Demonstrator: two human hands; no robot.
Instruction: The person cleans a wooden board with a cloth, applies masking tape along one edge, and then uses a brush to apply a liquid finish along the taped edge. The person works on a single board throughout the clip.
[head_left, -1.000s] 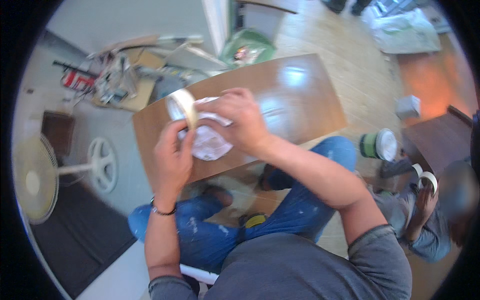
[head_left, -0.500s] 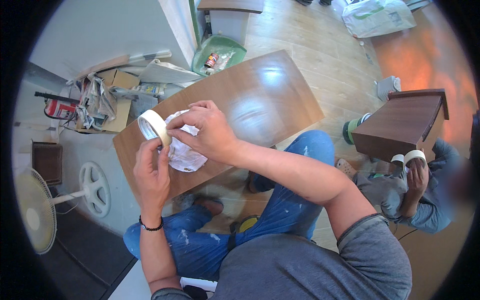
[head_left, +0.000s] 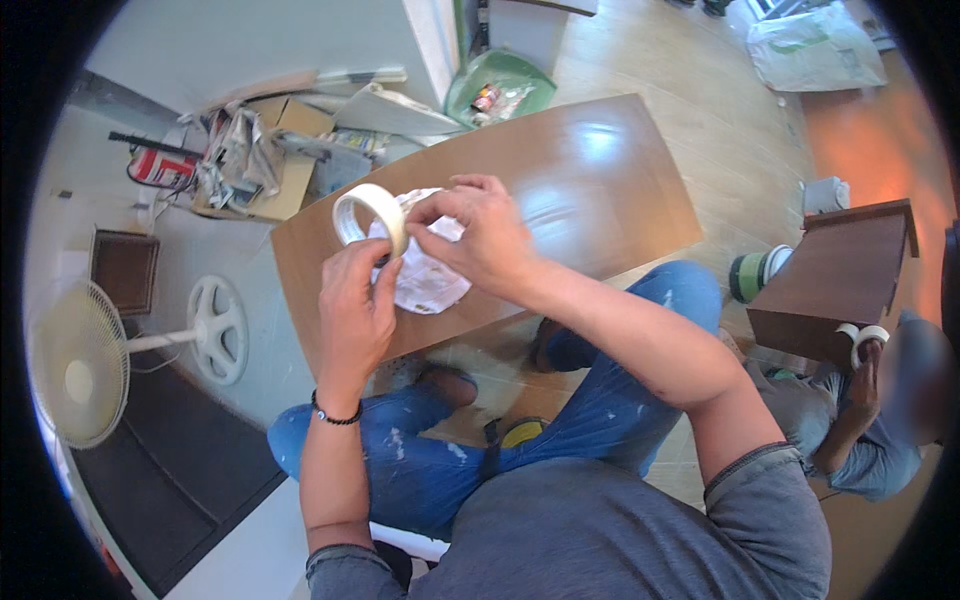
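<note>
A cream roll of masking tape (head_left: 394,224) stands tilted above the table, gripped at its lower rim by the fingers and thumb of my left hand (head_left: 358,300). My right hand (head_left: 484,232) comes from the right, thumb and forefinger closed at the roll's right edge. Whether a loose tape end lies between those fingertips is too small to see. Beneath both hands, a crumpled white cloth (head_left: 436,290) with brownish marks rests on the brown wooden tabletop (head_left: 570,200).
Left stand a fan (head_left: 80,375), a fire extinguisher (head_left: 160,167) and a cardboard box (head_left: 290,190) of scraps. Behind the table is a green dustpan (head_left: 540,90) with a small can. At right another person's hand (head_left: 866,380) holds tape beside a dark wooden cabinet (head_left: 830,270).
The whole view has shifted, so the table and hands appear farther right and slightly higher. Both hands keep their hold at the tape roll, with little change between them.
</note>
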